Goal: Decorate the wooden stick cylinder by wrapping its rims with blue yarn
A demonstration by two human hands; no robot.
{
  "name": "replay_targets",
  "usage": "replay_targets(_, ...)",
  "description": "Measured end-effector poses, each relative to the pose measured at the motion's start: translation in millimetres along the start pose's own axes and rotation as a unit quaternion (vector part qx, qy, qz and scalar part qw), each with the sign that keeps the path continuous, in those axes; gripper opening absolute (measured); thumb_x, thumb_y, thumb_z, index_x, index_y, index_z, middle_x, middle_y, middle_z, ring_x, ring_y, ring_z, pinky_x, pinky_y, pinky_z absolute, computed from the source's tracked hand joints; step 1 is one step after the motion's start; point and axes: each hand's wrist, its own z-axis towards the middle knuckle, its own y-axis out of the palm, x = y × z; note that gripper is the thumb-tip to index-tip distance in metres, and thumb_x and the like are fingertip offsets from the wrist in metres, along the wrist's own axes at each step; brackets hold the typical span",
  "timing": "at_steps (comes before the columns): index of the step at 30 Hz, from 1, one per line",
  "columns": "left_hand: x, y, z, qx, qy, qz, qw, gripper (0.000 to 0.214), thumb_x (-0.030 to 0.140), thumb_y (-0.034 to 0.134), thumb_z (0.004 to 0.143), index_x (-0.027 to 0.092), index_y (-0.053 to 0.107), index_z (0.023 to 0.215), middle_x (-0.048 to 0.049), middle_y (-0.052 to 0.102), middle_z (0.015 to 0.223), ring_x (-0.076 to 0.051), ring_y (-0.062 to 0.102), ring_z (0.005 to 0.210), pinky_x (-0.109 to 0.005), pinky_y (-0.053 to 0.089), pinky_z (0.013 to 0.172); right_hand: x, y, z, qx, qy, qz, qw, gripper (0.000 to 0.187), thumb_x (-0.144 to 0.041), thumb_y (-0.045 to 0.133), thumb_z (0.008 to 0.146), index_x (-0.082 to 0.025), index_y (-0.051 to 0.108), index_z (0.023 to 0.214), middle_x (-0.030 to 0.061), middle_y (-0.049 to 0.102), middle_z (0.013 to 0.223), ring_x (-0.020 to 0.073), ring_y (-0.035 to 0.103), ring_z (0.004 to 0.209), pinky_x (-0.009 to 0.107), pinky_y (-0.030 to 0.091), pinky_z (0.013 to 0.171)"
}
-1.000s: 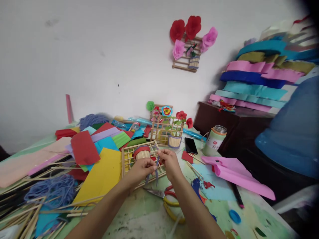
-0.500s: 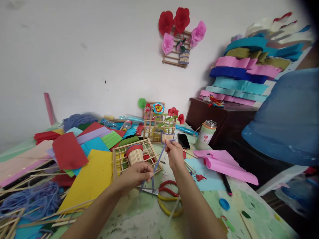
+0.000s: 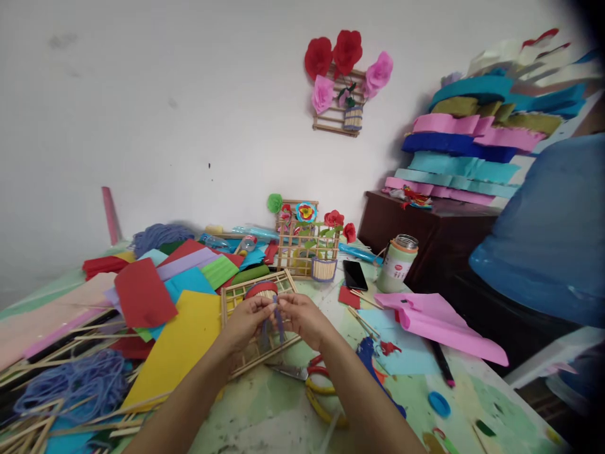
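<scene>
Two hands at work, fingertips closed: left hand [image 3: 248, 323] and right hand [image 3: 305, 320] both pinch purple yarn [image 3: 282, 329], tails hanging over the wooden frame [image 3: 265, 357], just on the near side of the red-rimmed cup [image 3: 262, 288]. Scissors [image 3: 299, 373] lie near right. Judgement: short grips, even tension and separated tails should limit slipping or twisting.
</scene>
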Motion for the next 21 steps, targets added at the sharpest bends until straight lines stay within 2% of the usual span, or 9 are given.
replay_targets(4, 3.9, -1.4, 0.8, 0.017, 0.028, 0.069, 0.997, 0.024, 0.036, 0.069, 0.061, 0.015, 0.058, 0.061, 0.0030, 0.052, 0.048, -0.009, 0.044, 0.044, -0.020, 0.028, 0.043, 4.6, -1.1, 2.4, 0.019, -0.009, -0.137, 0.990, 0.025, -0.039, 0.054, 0.071, -0.014, 0.055, 0.067, -0.0043, 0.047, 0.053, 0.0024, 0.026, 0.039, 0.017, 0.023, 0.040)
replay_targets(6, 3.6, -3.4, 2.3, 0.020, 0.045, 0.113, 0.992, 0.019, 0.032, 0.067, 0.062, 0.016, 0.059, 0.057, 0.0030, 0.051, 0.047, -0.010, 0.044, 0.045, -0.020, 0.027, 0.043, 6.0, -3.3, 4.8, 0.038, -0.022, -0.181, 0.983, 0.021, -0.031, 0.053, 0.072, -0.014, 0.054, 0.059, -0.0067, 0.037, 0.045, 0.0030, 0.023, 0.039, 0.017, 0.017, 0.041)
replay_targets(10, 0.5, -8.3, 4.9, 0.017, 0.092, 0.182, 0.979, 0.014, 0.028, 0.062, 0.065, 0.015, 0.061, 0.060, 0.0000, 0.058, 0.055, -0.014, 0.050, 0.056, -0.023, 0.035, 0.053, 6.8, -4.7, 7.5, 0.050, -0.062, -0.233, 0.969, 0.014, -0.016, 0.054, 0.066, -0.013, 0.057, 0.052, -0.0069, 0.034, 0.043, 0.0038, 0.024, 0.044, 0.018, 0.016, 0.045)
replay_targets(14, 2.1, -8.2, 2.7, 0.033, 0.127, 0.246, 0.960, 0.014, 0.026, 0.057, 0.068, 0.016, 0.062, 0.060, -0.0011, 0.060, 0.059, -0.017, 0.052, 0.061, -0.025, 0.037, 0.059, 7.6, -5.5, 8.2, 0.040, -0.069, -0.256, 0.963, 0.015, -0.019, 0.054, 0.066, -0.014, 0.062, 0.054, -0.0067, 0.032, 0.041, 0.0050, 0.025, 0.044, 0.020, 0.017, 0.045)
replay_targets(17, 5.1, -6.1, 0.8, 0.048, 0.143, 0.265, 0.952, 0.014, 0.026, 0.056, 0.068, 0.017, 0.063, 0.061, -0.0012, 0.061, 0.060, -0.018, 0.054, 0.063, -0.025, 0.037, 0.060, 9.5, -6.1, 9.8, 0.034, -0.075, -0.261, 0.962, 0.015, -0.022, 0.055, 0.066, -0.014, 0.063, 0.056, -0.0051, 0.040, 0.043, 0.0061, 0.032, 0.046, 0.019, 0.023, 0.047)
replay_targets(21, 7.2, -6.3, 1.0, 0.027, 0.153, 0.293, 0.944, 0.017, 0.027, 0.053, 0.071, 0.017, 0.065, 0.065, -0.0016, 0.064, 0.064, -0.019, 0.056, 0.066, -0.026, 0.039, 0.062, 11.5, -3.5, 11.8, 0.050, -0.090, -0.265, 0.959, 0.015, -0.018, 0.053, 0.064, -0.014, 0.059, 0.051, -0.0028, 0.050, 0.049, 0.0073, 0.041, 0.051, 0.018, 0.029, 0.052)
